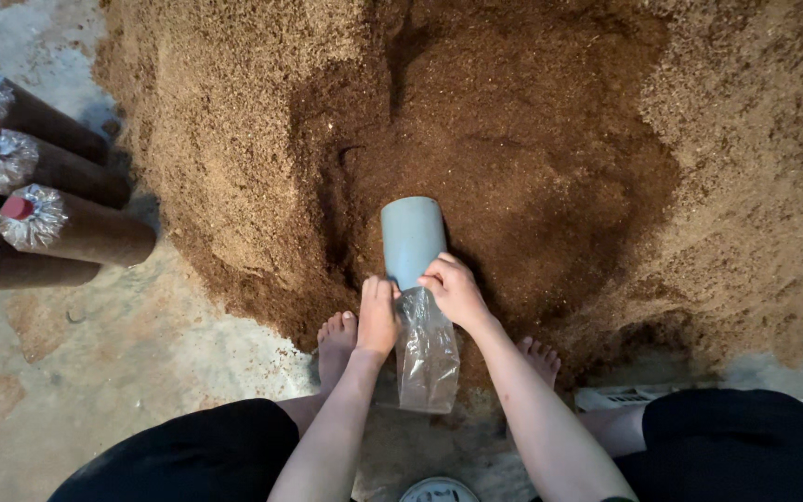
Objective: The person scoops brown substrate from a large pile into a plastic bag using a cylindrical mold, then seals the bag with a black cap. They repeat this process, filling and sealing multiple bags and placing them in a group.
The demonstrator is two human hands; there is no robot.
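A grey plastic pipe section (411,237) lies pointing into a big heap of brown sawdust-like material (532,139). A clear plastic bag (427,358) is fitted over the pipe's near end and hangs toward me, empty-looking. My left hand (377,316) grips the bag's mouth on the pipe's left side. My right hand (454,290) clamps the bag against the pipe on the right. My bare feet (336,342) rest at the heap's edge on both sides of the bag.
Several filled brown cylindrical bags with crinkled plastic tops and red caps (67,228) lie stacked at the left on the concrete floor (123,372). A white round object (437,490) sits at the bottom edge, and a flat white item (620,398) lies by my right knee.
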